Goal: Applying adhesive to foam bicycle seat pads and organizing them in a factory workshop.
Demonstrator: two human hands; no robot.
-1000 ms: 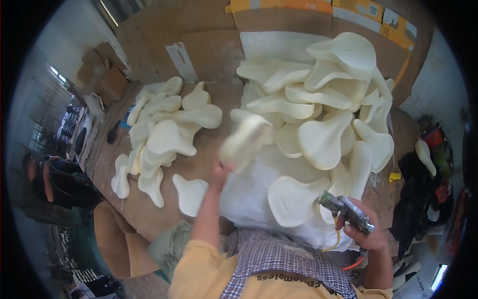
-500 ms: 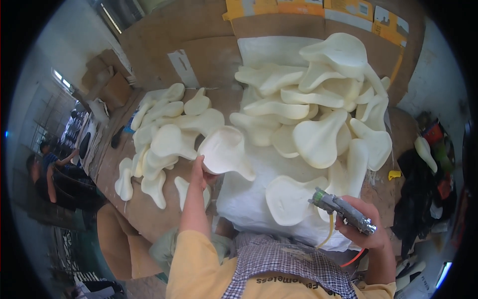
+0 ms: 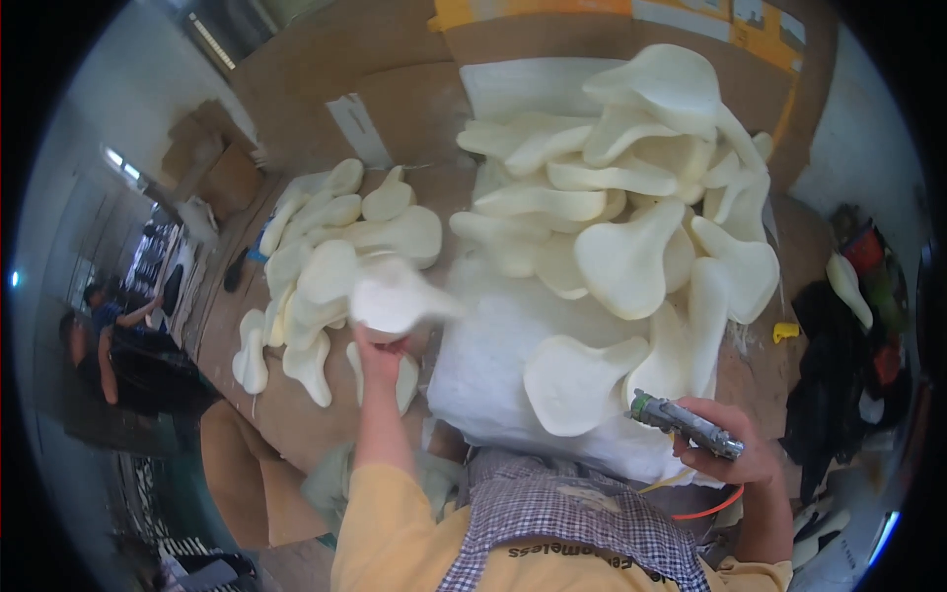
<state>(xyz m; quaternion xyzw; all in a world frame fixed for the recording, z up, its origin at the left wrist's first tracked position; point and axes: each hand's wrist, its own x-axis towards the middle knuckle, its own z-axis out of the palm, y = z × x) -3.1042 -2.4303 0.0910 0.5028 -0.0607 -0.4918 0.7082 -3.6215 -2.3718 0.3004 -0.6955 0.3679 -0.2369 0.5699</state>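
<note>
My left hand (image 3: 380, 357) grips the rounded edge of a white foam bike saddle pad (image 3: 393, 296), held slightly blurred over the left pile. Its narrow nose points right. In my right hand (image 3: 740, 444) is a grey spray gun (image 3: 691, 424) with a green ring near its front end, aimed left. An orange hose (image 3: 712, 508) trails below it. Close to the gun's tip, another saddle pad (image 3: 572, 387) lies on the white sheet (image 3: 473, 365). A tall heap of cream saddle pads (image 3: 626, 257) fills the right half of the table.
Smaller heaped pads (image 3: 311, 257) spread across the brown tabletop (image 3: 252, 340) at left. Cardboard (image 3: 404, 109) stands along the back. A yellow object (image 3: 785, 332) sits at the right edge beside dark cloth (image 3: 819, 385). Two people (image 3: 109, 345) are at far left.
My left hand has carried the saddle pad leftward, away from the white sheet and over the left pile. The spray gun in my right hand has shifted slightly down and tilted flatter.
</note>
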